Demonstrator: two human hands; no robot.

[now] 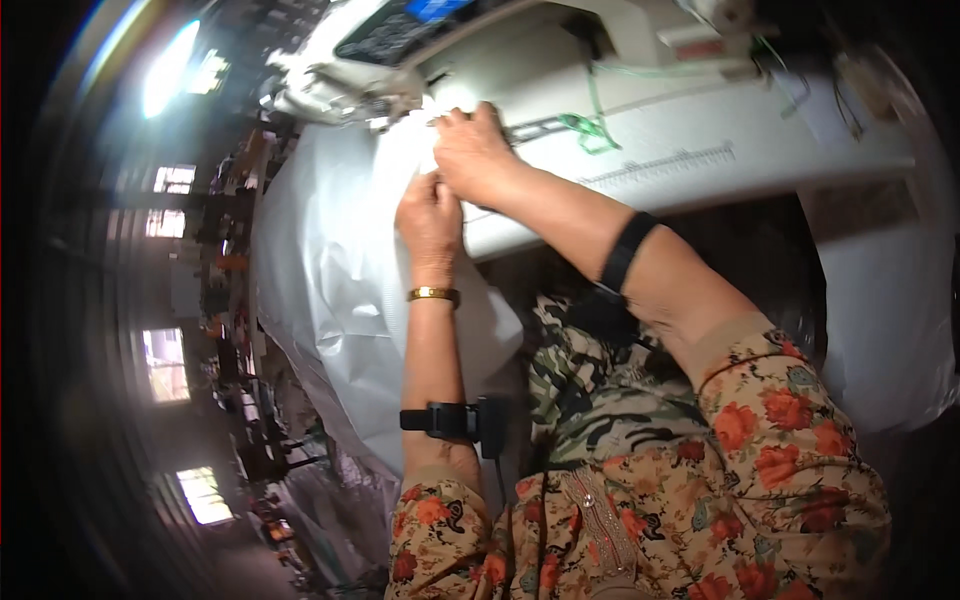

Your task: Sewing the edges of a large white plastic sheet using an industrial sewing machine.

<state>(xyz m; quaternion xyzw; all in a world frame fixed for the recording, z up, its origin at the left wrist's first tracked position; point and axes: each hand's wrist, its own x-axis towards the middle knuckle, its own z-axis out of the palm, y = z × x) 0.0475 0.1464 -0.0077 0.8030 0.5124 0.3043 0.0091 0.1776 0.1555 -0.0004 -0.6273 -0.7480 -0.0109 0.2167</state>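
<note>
Under the bright lamp of a white sewing machine (630,110), both of my hands meet at the edge of a large silvery-white sheet (345,250). My left hand (430,215) is closed, its thumb and fingers gripping the sheet's edge. Just beyond and to its right, my right hand (475,155) has its fingers bent and pressed together on the same edge, close to the needle area. Glare washes out the fingertips and the stitching spot there. From my hands the sheet drapes down over the left side of the machine bed.
Green thread (590,135) lies tangled on the machine bed, right of my hand. A printed ruler scale (660,165) runs along the bed. Above, a dark control panel (400,30) sits on the machine. Far left, a cluttered workshop has lit windows (165,365).
</note>
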